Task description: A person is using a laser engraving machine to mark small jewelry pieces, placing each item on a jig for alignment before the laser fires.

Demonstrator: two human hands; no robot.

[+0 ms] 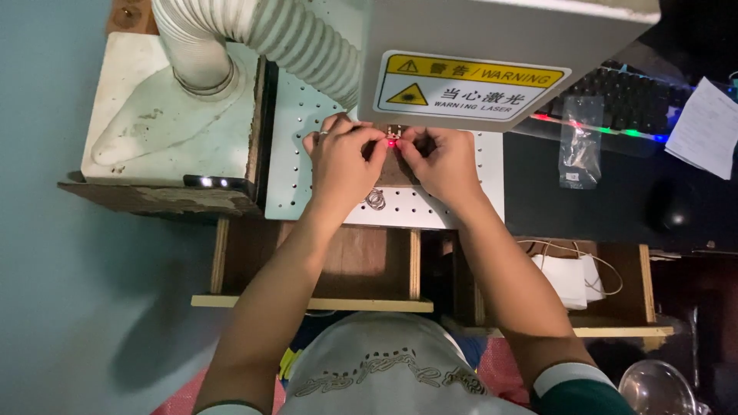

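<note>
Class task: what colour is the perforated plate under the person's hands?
White perforated plate, dotted with holes; head view.

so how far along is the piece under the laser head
Done, as far as shows: a small metal piece sits on a brown block on the perforated plate, with a red dot on it. In hand: left hand and right hand both pinch around it, seemingly aligning it. Left: no mark is visible on it; small metal rings wait on the plate.

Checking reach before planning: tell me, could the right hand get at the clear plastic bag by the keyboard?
Probably yes. The right hand pinches a small piece under the laser head; the clear plastic bag lies to its right on the dark desk, nothing between them.
</note>
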